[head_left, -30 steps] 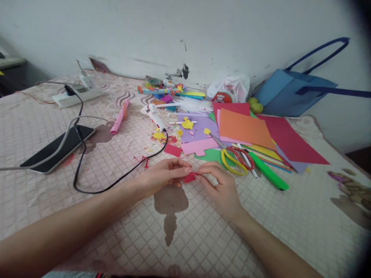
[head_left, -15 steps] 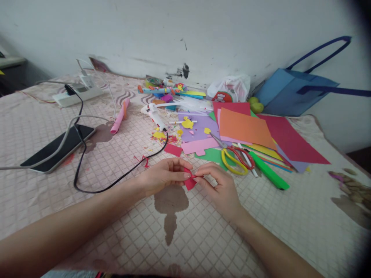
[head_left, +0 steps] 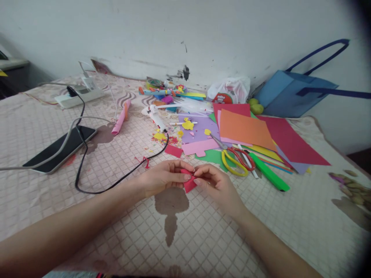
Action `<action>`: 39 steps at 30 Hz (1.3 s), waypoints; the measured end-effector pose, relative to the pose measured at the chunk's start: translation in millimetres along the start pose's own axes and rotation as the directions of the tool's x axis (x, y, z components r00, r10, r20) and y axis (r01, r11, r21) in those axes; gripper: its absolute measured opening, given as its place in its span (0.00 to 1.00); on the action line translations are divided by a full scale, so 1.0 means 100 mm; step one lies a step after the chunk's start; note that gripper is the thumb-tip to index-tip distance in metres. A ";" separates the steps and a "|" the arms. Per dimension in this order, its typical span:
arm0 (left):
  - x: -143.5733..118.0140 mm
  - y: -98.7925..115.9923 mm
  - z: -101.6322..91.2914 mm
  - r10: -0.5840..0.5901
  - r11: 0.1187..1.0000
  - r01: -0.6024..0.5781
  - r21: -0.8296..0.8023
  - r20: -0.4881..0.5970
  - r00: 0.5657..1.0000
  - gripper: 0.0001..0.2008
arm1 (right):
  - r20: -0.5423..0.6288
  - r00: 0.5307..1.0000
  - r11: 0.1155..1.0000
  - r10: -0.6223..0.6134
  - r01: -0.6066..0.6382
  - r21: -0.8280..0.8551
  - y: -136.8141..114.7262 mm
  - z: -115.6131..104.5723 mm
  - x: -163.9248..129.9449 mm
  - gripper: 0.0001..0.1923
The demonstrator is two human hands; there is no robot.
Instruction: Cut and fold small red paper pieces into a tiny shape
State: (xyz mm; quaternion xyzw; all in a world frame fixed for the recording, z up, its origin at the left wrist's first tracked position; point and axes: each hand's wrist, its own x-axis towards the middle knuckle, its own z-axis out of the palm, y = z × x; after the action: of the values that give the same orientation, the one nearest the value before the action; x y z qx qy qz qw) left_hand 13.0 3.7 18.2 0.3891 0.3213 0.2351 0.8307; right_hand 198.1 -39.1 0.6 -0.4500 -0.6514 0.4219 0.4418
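A small red paper piece (head_left: 189, 184) is pinched between both of my hands, just above the pink checked cloth (head_left: 203, 239). My left hand (head_left: 162, 178) grips its left side with thumb and fingertips. My right hand (head_left: 218, 184) holds its right side, fingers curled. Just beyond my right hand lie yellow-handled scissors (head_left: 232, 161) crossed with red-handled scissors (head_left: 245, 158), and a green marker (head_left: 269, 172). Another red paper scrap (head_left: 174, 150) lies beyond my left hand.
Coloured paper sheets (head_left: 246, 129) are stacked at the back right beside a blue bag (head_left: 292, 94). A white glue gun (head_left: 153, 114) trails a black cable (head_left: 121, 177). A phone (head_left: 59, 148), a power strip (head_left: 79, 96) and a pink paper roll (head_left: 121, 117) lie at left.
The red paper piece has turned between my fingers, from lying flat to hanging down. Both hands have dropped slightly toward me.
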 end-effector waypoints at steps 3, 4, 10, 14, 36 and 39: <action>0.01 -0.01 -0.01 -0.001 1.000 0.002 -0.003 0.015 1.000 0.09 | 0.017 0.999 0.998 0.038 -0.039 0.044 0.01 0.00 0.00 0.03; 0.01 -0.01 -0.01 -0.001 1.000 0.001 -0.004 0.019 1.000 0.09 | 0.018 0.999 0.998 0.043 -0.044 0.051 0.01 0.00 0.00 0.03; 0.03 -0.05 -0.05 0.048 0.998 -0.048 0.034 -0.012 0.999 0.11 | 0.007 1.000 1.000 0.026 -0.026 -0.017 0.02 -0.01 0.01 0.04; 0.04 -0.07 -0.07 0.099 0.987 -0.095 0.129 -0.024 0.995 0.10 | -0.020 1.000 0.997 -0.015 0.013 -0.078 0.03 -0.02 0.00 0.05; -0.04 -0.12 0.01 0.611 0.282 -0.392 0.876 0.150 0.777 0.05 | -0.040 0.989 0.949 -0.143 0.126 -0.288 -0.01 0.04 -0.03 0.06; -0.05 -0.10 0.03 0.585 0.325 -0.377 0.867 0.130 0.801 0.05 | -0.032 0.992 0.956 -0.123 0.110 -0.270 -0.01 0.04 -0.03 0.06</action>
State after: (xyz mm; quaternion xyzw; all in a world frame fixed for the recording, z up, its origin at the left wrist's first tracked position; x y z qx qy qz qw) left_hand 13.3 -6.5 13.7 0.7998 0.3470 0.3174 0.3730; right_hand 194.9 -43.1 -0.1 -0.4766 -0.7169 0.2922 0.4165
